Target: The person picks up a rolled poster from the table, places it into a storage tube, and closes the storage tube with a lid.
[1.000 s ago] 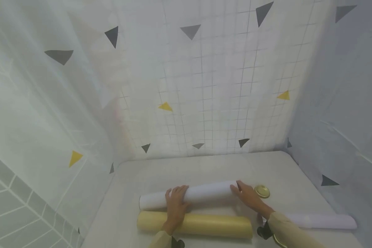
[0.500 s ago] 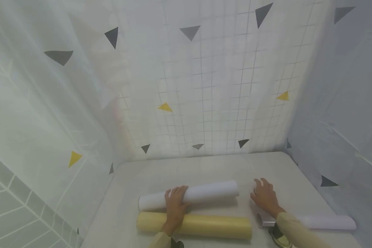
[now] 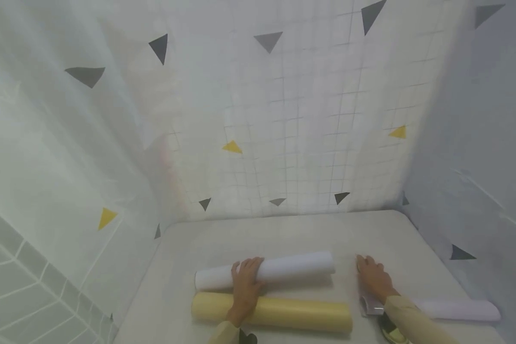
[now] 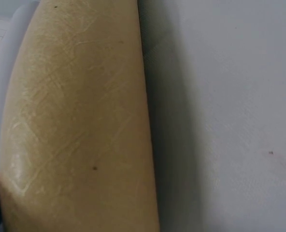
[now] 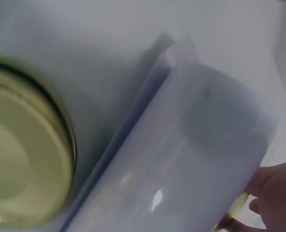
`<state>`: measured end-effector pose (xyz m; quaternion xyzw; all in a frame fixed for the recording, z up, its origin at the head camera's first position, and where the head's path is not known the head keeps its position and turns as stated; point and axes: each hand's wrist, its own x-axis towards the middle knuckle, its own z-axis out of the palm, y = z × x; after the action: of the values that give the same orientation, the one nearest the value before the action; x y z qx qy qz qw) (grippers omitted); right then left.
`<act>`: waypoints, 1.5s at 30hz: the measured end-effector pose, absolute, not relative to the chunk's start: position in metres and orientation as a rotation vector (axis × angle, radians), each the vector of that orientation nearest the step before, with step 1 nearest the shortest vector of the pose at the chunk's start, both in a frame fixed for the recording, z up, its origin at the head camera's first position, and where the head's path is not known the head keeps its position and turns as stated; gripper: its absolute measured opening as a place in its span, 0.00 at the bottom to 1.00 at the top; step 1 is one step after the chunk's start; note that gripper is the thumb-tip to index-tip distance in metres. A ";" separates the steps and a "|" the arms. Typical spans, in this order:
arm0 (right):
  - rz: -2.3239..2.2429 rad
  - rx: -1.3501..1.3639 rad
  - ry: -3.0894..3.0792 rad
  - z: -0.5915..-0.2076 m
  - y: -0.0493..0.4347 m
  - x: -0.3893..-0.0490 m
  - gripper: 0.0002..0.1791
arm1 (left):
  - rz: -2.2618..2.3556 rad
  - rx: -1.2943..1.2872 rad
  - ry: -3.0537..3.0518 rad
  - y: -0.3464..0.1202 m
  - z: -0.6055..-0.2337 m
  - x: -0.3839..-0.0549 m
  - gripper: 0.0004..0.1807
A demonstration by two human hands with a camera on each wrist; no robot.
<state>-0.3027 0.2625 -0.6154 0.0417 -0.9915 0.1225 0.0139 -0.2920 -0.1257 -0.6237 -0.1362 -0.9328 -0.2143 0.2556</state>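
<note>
In the head view, my left hand reaches across a yellow roll and holds a white roll behind it, fingers bent over its top. The yellow roll's creased surface fills much of the left wrist view. My right hand is down on the table, right of the white roll's end. From the right wrist view, its fingers pinch a gold lid, mostly hidden behind a glossy translucent roll. That roll lies partly under my right forearm.
A second gold lid lies beside the translucent roll, near my right sleeve. The white table meets a curtain with triangles and grid lines at the back. More sheeting hangs on the right.
My right hand has left the white roll's right end and moved right, down onto the gold lid, covering it. The left hand has stayed on the white roll.
</note>
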 end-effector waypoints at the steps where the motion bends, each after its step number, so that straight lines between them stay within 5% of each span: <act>1: 0.354 0.123 -3.090 -0.616 0.262 -0.302 0.22 | -0.571 -0.377 -2.533 -0.126 -0.624 -0.293 0.39; 10: 0.501 0.058 -3.060 -0.610 0.253 -0.298 0.07 | -0.577 -0.365 -2.550 -0.131 -0.625 -0.293 0.38; 17: 0.668 0.050 -3.137 -0.602 0.251 -0.298 0.28 | -0.560 -0.370 -2.547 -0.133 -0.626 -0.292 0.39; 27: 0.629 0.192 -3.101 -0.607 0.243 -0.305 0.14 | -0.598 -0.349 -2.603 -0.135 -0.625 -0.291 0.38; 39: 0.580 0.186 -3.074 -0.606 0.235 -0.307 0.31 | -0.564 -0.356 -2.581 -0.136 -0.627 -0.292 0.39; 45: 0.764 0.121 -3.055 -0.602 0.234 -0.309 0.30 | -0.597 -0.361 -2.605 -0.134 -0.624 -0.292 0.39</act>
<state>-0.3089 0.2340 -0.6023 0.0383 -0.9694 0.2426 -0.0047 -0.2916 -0.1337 -0.6242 -0.1306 -0.9421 -0.2159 0.2208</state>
